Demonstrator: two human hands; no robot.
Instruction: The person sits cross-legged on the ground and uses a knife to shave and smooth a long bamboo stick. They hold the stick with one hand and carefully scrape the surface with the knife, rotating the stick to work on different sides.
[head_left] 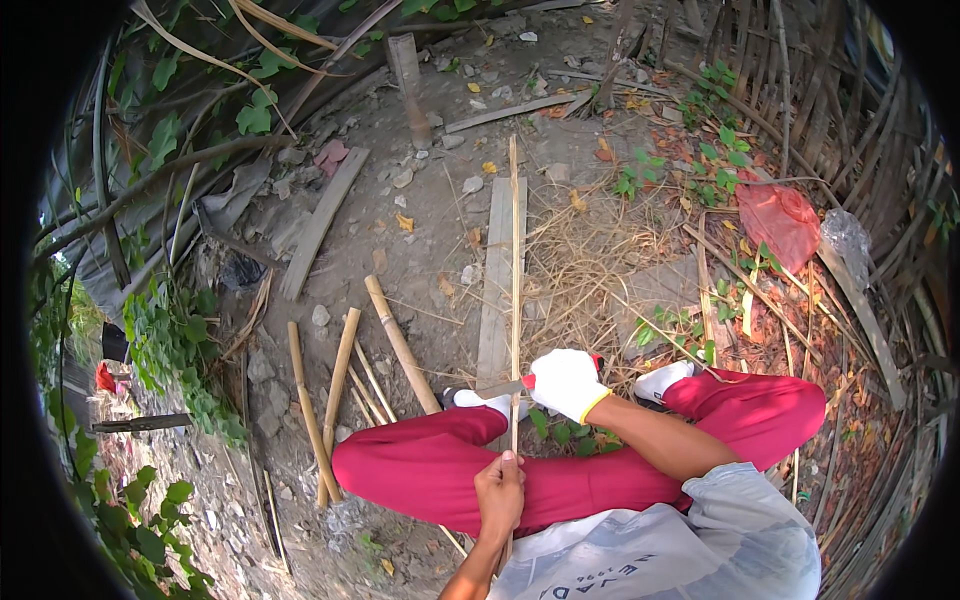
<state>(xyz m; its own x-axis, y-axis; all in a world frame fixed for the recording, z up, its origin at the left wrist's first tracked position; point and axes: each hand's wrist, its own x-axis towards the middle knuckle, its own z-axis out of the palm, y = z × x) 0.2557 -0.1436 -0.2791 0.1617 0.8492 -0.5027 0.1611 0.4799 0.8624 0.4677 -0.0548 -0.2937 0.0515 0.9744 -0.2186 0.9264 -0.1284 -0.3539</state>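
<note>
closest to my head camera is the wearer's pale shirt (pixel 640 555), and just beyond it i have the bare left hand (pixel 499 490), thumb laid along the near part of a long light strip (pixel 515 270) and fingers curled around it, pinching it firmly. the dark red trousers (pixel 590 490) spread wide, knees bent outward. a little farther out, the right hand (pixel 567 385), in a white glove with a yellow cuff, is closed in a fist around a red-handled knife (pixel 508 389); its blade points left, across the strip, though i can't tell from here whether it bites in. the strip stands between the legs and runs straight away from me, past the white-covered feet, over a grey board (pixel 496 290) on the dirt. left of the near leg i see thick bamboo lengths (pixel 400 340), with thinner sticks (pixel 372 390) between them. dry straw (pixel 575 255) lies scattered to the board's right. farther off, another plank (pixel 325 222) slants on the left, a red plastic bag (pixel 778 222) sits at right beside clear plastic (pixel 847 245), and a wooden stake (pixel 408 90) rises from the soil near a stick fence (pixel 830 110).
</note>
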